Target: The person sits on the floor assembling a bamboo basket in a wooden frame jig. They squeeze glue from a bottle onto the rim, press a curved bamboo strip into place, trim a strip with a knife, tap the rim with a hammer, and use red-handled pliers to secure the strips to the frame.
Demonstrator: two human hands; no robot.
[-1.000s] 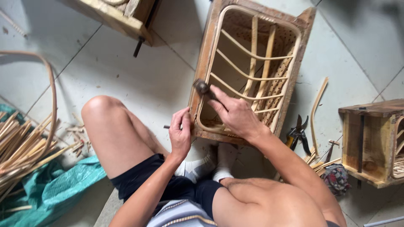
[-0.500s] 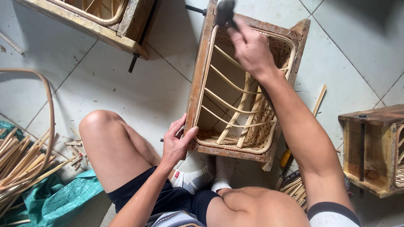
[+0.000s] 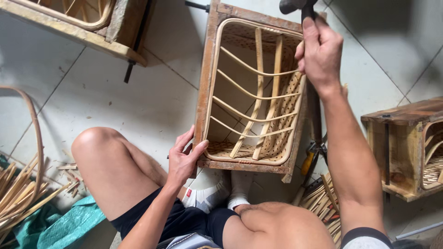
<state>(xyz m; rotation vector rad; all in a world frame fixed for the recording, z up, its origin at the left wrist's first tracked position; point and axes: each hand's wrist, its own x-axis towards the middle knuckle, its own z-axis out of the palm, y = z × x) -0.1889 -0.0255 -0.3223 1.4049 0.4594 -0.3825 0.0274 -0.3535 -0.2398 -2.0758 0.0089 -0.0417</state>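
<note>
Looking down from head height, we saw a person seated on a pale tiled floor, knees bent, white socks just below a wooden mould frame. The frame lay between the legs, long side running away from us, and held a half-woven rattan basket with curved ribs and two upright slats inside it.

The left hand gripped the frame's near left corner, thumb on the top edge and fingers curled around the outside, closed firmly on the wood.

The right hand was raised over the frame's far right corner, fist wrapped tight around the handle of a hammer. The dark hammer head sat at the very top edge of the view, partly cut off, above the frame's far rim.

To the left lay a bundle of rattan strips on a green sack. Another wooden mould stood at the right, and a third at the upper left. Pliers with yellow handles lay just beside the frame's right side.
</note>
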